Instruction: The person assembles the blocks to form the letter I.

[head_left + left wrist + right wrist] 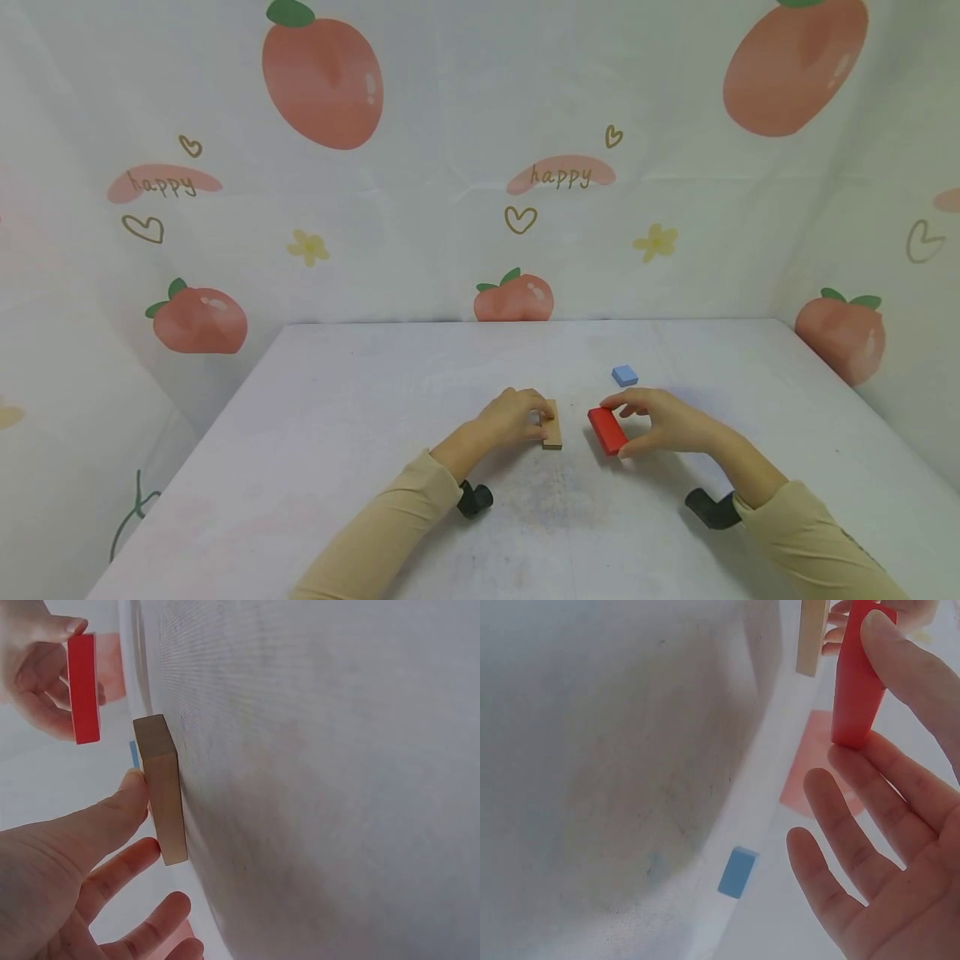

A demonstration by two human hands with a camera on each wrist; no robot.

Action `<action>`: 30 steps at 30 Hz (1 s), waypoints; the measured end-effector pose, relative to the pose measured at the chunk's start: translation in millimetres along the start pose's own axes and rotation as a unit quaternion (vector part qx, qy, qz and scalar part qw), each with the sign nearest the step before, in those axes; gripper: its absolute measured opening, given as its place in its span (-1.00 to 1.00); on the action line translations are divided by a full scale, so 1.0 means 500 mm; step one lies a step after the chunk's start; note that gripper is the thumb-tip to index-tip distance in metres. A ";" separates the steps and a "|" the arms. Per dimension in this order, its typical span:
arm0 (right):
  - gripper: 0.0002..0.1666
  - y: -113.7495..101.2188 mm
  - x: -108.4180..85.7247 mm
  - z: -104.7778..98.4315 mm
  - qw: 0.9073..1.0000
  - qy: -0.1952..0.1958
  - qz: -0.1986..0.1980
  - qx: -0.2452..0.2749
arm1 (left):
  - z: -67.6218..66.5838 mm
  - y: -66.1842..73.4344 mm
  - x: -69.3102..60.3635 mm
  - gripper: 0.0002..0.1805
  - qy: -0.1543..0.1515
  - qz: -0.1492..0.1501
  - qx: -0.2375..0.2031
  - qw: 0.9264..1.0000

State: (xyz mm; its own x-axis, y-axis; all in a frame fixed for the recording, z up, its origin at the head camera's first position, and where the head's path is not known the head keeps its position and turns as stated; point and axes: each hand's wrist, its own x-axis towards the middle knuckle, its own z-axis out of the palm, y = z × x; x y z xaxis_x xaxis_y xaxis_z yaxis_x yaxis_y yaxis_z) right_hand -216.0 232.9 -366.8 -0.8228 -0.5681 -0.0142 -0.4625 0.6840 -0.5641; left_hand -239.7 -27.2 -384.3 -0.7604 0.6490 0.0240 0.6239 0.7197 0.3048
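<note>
My left hand (513,418) is at a plain wooden block (552,429) lying on the table, its thumb and a curled finger gripping the block. In the left wrist view the wooden block (166,810) shows its long side, and the other fingers are spread apart from it. My right hand (671,422) pinches a red block (607,431) between thumb and fingertips, holding it tilted above the table. The right wrist view has the red block (857,682) with the thumb at one end and fingertips at the other.
A small blue block (625,376) lies on the white table (360,400) behind the right hand. Black curved pieces (476,498) stick out at both wrists. A fruit-printed curtain (435,100) hangs behind the table and along its sides.
</note>
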 end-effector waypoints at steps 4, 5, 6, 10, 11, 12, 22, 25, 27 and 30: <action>-0.26 0.002 -0.001 0.001 1.000 0.005 -0.019 -0.010 | 0.002 -0.002 0.000 -0.72 0.002 0.003 -0.002 1.000; -0.26 0.002 -0.001 0.001 1.000 0.006 -0.022 -0.012 | 0.002 -0.002 0.000 -0.72 0.002 0.003 -0.004 1.000; -0.27 0.003 -0.001 0.002 1.000 0.006 -0.025 -0.014 | 0.001 -0.002 0.000 -0.72 0.002 0.003 -0.005 1.000; -0.26 0.001 -0.001 0.003 1.000 0.005 -0.028 -0.014 | 0.000 -0.001 -0.001 -0.72 0.003 0.004 -0.007 1.000; -0.26 0.000 0.000 0.004 1.000 0.004 -0.028 -0.013 | -0.001 -0.001 -0.001 -0.72 0.003 0.005 -0.006 1.000; -0.27 -0.001 0.000 0.004 0.999 0.004 -0.029 -0.012 | -0.001 0.000 -0.001 -0.72 0.003 0.006 -0.004 1.000; -0.29 -0.009 0.004 0.009 0.999 -0.002 -0.037 -0.012 | 0.000 -0.002 0.000 -0.72 0.001 0.007 -0.008 1.000; -0.29 -0.012 0.004 0.011 0.999 -0.003 -0.040 -0.011 | -0.002 0.000 -0.001 -0.72 -0.002 0.004 -0.011 1.000; -0.29 -0.014 0.005 0.012 0.999 -0.003 -0.043 -0.011 | -0.004 0.002 -0.002 -0.72 -0.003 0.003 -0.012 1.000; -0.28 -0.015 0.005 0.015 0.999 -0.003 -0.049 -0.014 | -0.005 0.003 -0.003 -0.72 -0.004 0.002 -0.012 1.000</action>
State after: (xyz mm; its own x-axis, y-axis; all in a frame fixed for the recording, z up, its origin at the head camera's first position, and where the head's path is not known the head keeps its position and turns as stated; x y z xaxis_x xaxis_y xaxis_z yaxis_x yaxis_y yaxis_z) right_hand -212.1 222.5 -368.8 -0.7709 -0.6359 0.0360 -0.5507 0.6371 -0.5393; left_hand -238.0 -28.0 -381.4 -0.7564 0.6539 0.0173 0.6221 0.7109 0.3282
